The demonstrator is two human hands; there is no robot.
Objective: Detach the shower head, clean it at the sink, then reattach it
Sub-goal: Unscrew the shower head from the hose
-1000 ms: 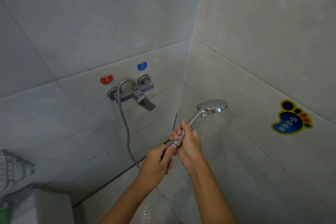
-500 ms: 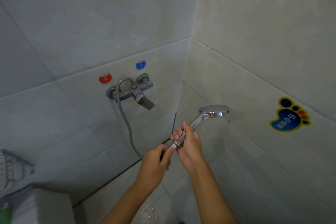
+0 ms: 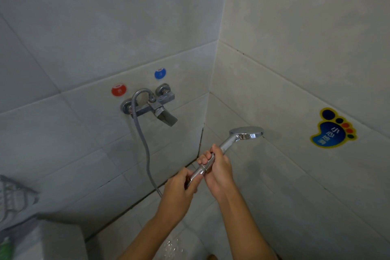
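A chrome shower head (image 3: pixel 247 133) with a straight handle points up and right near the tiled corner. My right hand (image 3: pixel 217 171) grips its handle. My left hand (image 3: pixel 179 190) holds the end of the metal hose (image 3: pixel 145 150) just below the chrome nut (image 3: pixel 199 172) that joins hose and handle. The hose loops up to the wall faucet (image 3: pixel 154 107).
Red (image 3: pixel 118 90) and blue (image 3: pixel 160 73) round stickers sit above the faucet. A foot-shaped sticker (image 3: pixel 333 129) is on the right wall. A wire rack (image 3: pixel 12 198) and a white tank top (image 3: pixel 52 243) stand at the lower left. Wet floor tiles lie below.
The shower head has tipped slightly lower and my left hand has shifted a little along the hose end; both hands keep their hold.
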